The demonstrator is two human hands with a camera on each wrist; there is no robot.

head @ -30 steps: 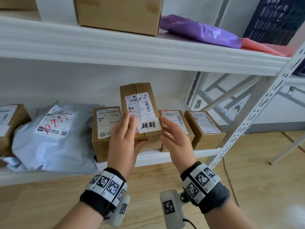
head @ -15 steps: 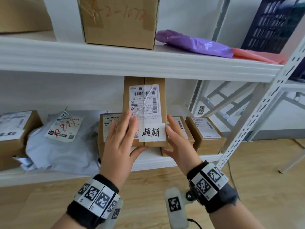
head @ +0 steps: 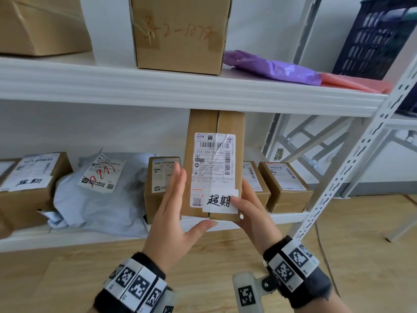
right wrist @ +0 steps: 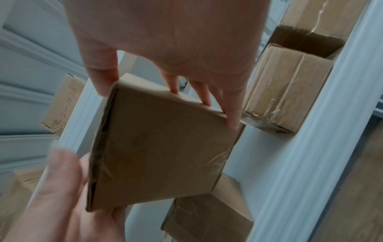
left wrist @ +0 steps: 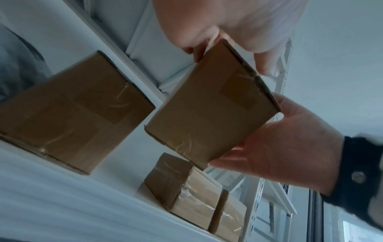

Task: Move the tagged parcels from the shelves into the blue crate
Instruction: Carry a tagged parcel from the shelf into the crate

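Tagged parcel held between both hands, clear of the lower shelf.

The brown rectangular cardboard parcel with a white handwritten tag (head: 214,168) is upright in the air in front of the white metal lower shelf (head: 286,216). The left hand (head: 173,213) lies with straight fingers flat against its left side, thumb under the bottom edge. The right hand (head: 252,213) grips the right side, thumb on the tag. The carton looks rigid, taped and probably light; hold it by opposite side faces, since glossy tape may slip. Two small brown labelled cartons (head: 284,186) stand behind on the shelf. A dark blue slatted plastic crate (head: 372,37) sits upper right.
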